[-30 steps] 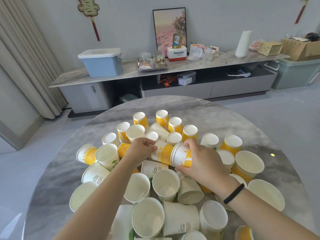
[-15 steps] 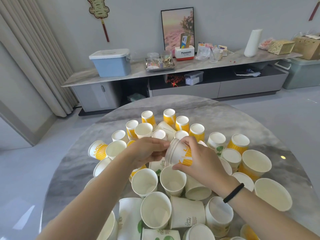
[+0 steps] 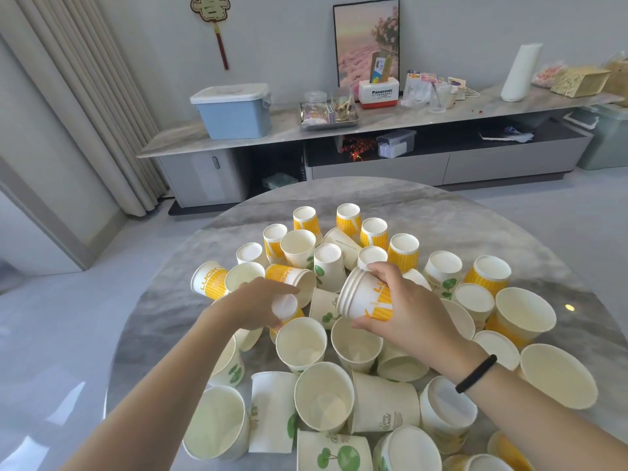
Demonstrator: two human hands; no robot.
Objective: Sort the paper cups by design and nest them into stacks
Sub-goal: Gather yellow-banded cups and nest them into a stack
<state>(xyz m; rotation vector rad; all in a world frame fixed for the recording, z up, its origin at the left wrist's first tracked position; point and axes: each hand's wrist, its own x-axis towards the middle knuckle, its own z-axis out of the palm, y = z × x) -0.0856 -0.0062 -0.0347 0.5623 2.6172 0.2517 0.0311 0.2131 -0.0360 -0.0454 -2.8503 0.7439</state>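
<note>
Many paper cups crowd a round grey marble table [image 3: 424, 212]. Some are yellow-striped with "LUCKY" lettering, others white with green trees. My right hand [image 3: 407, 314] grips a nested stack of yellow-striped cups [image 3: 365, 297], held on its side above the pile with the rims facing left. My left hand [image 3: 255, 305] is closed around an upturned yellow cup [image 3: 285, 309] in the pile, its white bottom showing between my fingers. Just behind that hand, another yellow cup [image 3: 289, 277] lies on its side.
Upturned yellow cups [image 3: 348, 217] stand at the far side of the pile. White tree-print cups [image 3: 323, 396] fill the near side, some upright, some lying down. Bare table rim shows at the left [image 3: 153, 321]. A long sideboard [image 3: 339, 127] stands beyond the table.
My left hand has left the stack and dropped left onto a yellow cup in the pile. The cup it was feeding in is now nested in the stack in my right hand.
</note>
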